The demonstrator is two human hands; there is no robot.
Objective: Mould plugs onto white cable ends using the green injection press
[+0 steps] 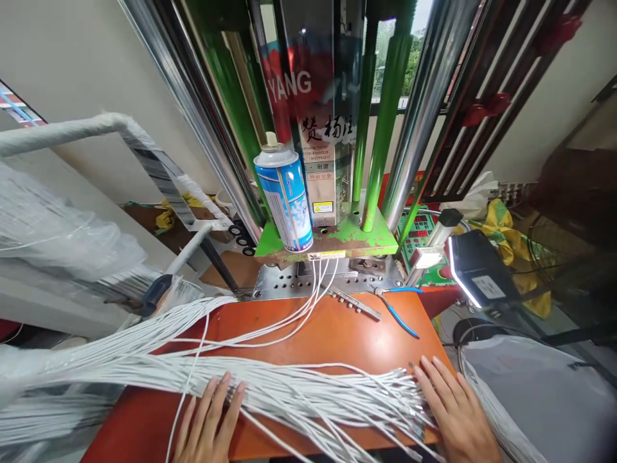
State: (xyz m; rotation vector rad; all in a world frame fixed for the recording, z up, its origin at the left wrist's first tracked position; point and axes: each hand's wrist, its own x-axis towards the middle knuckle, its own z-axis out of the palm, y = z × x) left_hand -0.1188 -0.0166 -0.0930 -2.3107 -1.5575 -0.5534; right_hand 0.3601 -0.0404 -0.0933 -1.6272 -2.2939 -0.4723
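Note:
A thick bundle of white cables (289,389) lies across the orange table (371,347), its cut ends fanned out at the right. My left hand (209,421) rests with fingers spread at the bundle's near side, fingertips touching the cables. At the cable ends, my right hand (456,408) lies flat on the table's right edge, fingers extended. Neither hand grips anything. A few white cables (315,286) run up from the bundle to the press. Beyond the bundle lie blue-handled pliers (398,315) and a narrow metal bar with small studs (354,303).
The press's green plate (357,238) carries a blue and white spray can (285,196). Steel columns (419,103) rise on both sides. A lit lamp (477,270) stands at right, above a grey bag-like cover (540,386). A wrapped rail (62,132) with hanging cables is at left.

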